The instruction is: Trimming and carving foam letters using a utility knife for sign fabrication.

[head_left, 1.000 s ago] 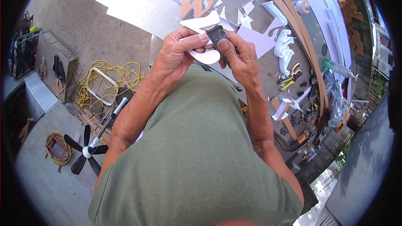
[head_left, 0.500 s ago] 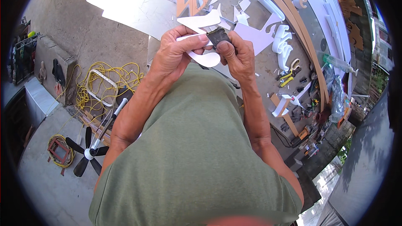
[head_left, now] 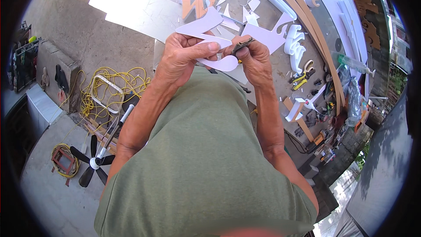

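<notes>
Above the front of my shirt, my left hand (head_left: 180, 57) pinches a flat white cut-out letter (head_left: 202, 23) with curved arms, the thumb on top and the fingers underneath. My right hand (head_left: 256, 62) is closed on a dark, folded piece of sandpaper (head_left: 241, 46), gripped between thumb and fingers. The sandpaper sits close to the letter's right-hand tip; whether the two touch is hard to tell. Part of the letter is covered by my left thumb and fingers.
Beyond my hands, a table holds white offcuts (head_left: 265, 35), a tan-faced letter (head_left: 193, 6), white raised letters (head_left: 294, 48) and yellow-handled scissors (head_left: 302, 77). Long brown strips (head_left: 322, 48) run along the right. On the left floor lie a tangled yellow cord (head_left: 131, 81) and a fan (head_left: 94, 162).
The letter has turned slightly in my left hand, its face more toward me. My right hand has shifted a little right and down, tilting the sandpaper edge-on.
</notes>
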Tool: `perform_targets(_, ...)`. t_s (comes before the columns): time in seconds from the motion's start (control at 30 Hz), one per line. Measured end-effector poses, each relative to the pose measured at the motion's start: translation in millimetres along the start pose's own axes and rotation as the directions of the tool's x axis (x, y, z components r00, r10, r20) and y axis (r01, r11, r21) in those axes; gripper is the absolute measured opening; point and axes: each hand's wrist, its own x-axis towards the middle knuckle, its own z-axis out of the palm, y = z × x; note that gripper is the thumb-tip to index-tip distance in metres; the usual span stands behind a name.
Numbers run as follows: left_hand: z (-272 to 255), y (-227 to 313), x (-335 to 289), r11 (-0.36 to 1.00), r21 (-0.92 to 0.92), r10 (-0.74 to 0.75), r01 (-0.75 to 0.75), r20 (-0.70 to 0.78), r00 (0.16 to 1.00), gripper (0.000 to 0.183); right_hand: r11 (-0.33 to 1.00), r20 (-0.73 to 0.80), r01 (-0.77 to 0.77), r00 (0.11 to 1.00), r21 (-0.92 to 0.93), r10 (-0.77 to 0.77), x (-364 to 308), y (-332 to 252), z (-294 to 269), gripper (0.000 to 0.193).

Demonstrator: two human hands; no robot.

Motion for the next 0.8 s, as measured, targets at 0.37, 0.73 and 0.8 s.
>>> perform_targets(0.37,0,-10,5,0.986,-0.110,-0.115,0.121,0.059,0.992,0.022,0.991,-0.102,-0.092,0.991,-0.096,0.082,0,-20,9,0.046)
perform_targets(0.73,-2,-14,6,0.946,-0.257,-0.168,0.195,0.124,0.978,0.017,0.981,-0.116,-0.150,0.984,-0.124,0.136,-2,-11,10,0.048)
perform_targets(0.8,-1,-10,3,0.956,-0.240,-0.131,0.171,0.172,0.976,0.017,0.979,-0.126,-0.183,0.977,-0.089,0.171,-9,14,-2,0.048)
